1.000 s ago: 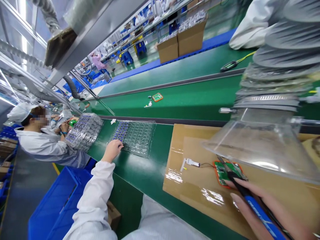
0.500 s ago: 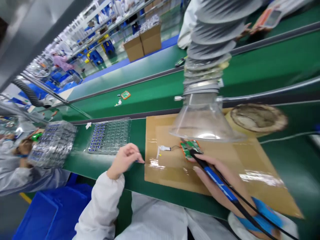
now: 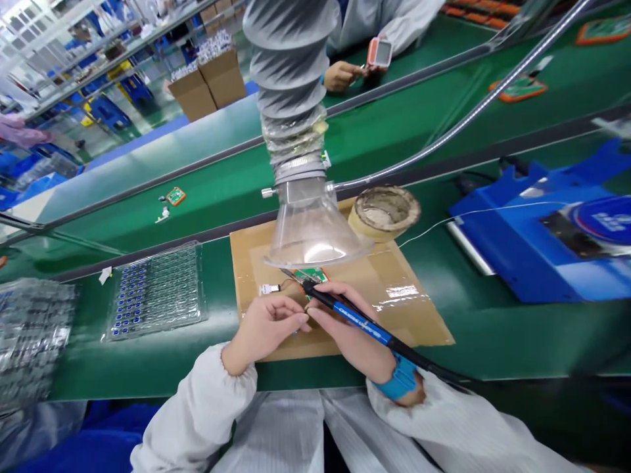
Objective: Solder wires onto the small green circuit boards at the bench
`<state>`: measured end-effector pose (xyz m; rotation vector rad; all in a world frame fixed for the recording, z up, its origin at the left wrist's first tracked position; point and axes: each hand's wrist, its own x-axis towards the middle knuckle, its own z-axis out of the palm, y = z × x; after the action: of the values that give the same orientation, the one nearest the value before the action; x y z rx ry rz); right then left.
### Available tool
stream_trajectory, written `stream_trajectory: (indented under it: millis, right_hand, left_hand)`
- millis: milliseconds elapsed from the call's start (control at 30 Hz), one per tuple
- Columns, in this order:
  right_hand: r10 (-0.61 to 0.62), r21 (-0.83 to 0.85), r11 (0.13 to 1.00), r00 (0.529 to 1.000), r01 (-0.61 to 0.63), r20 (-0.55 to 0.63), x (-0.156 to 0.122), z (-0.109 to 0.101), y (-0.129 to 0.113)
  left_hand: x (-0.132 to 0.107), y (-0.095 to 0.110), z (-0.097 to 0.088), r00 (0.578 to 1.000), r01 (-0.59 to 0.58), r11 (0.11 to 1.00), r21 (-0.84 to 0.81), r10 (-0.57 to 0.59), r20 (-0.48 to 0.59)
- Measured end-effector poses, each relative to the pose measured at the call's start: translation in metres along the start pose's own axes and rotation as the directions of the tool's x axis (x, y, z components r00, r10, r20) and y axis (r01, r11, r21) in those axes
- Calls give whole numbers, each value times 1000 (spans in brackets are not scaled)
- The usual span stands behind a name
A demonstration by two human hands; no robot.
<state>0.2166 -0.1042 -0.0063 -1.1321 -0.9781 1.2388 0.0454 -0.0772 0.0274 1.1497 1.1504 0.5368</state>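
My right hand (image 3: pixel 352 338) is closed around a blue and black soldering iron (image 3: pixel 363 323), whose tip end points up and left over the green circuit board (image 3: pixel 316 274) with orange edges. My left hand (image 3: pixel 266 326) has its thumb and fingers pinched together, meeting the right fingertips just below the board; what lies between them is too small to make out. A small white connector (image 3: pixel 269 288) with a dark wire lies left of the board. All this rests on a brown cardboard sheet (image 3: pixel 414 312), and the hands partly hide the board.
A clear fume hood (image 3: pixel 315 226) hangs low over the board. Behind it stands a tape roll (image 3: pixel 382 213). To the left lie a clear tray (image 3: pixel 162 289) of small blue parts and stacked trays (image 3: pixel 37 341). A blue stand (image 3: pixel 522 223) is at right; a co-worker's hand (image 3: pixel 340 75) shows opposite.
My left hand has moved right, from beside the tray to the cardboard, and now meets my right hand. The right hand still grips the soldering iron. The view has swung right.
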Motion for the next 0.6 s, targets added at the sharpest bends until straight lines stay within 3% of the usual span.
stream_trajectory:
  millis: [100, 167, 300, 367, 467, 600]
  right_hand:
    - [-20, -63, 998, 999, 17, -50, 2, 0, 4]
    - [-68, -136, 989, 994, 56, -88, 4, -4, 8]
    - [-224, -350, 924, 961, 156, -164, 6, -21, 15]
    - [-295, -448, 873, 941, 194, -167, 4, -32, 18]
    - [-351, -524, 819, 926, 233, -138, -2, -48, 22]
    - [-354, -540, 805, 929, 246, -104, -7, -54, 23]
  left_hand:
    - [4, 1, 3, 995, -75, 990, 123, 82, -50]
    - [12, 1, -1, 976, -169, 935, 312, 203, -80]
    - [39, -2, -16, 900, -288, 675, 680, 433, -48]
    - [52, -4, -23, 906, -272, 621, 735, 423, -23]
    - [63, -6, -28, 933, -248, 653, 716, 360, -5]
    - [66, -5, -30, 936, -276, 684, 675, 350, 28]
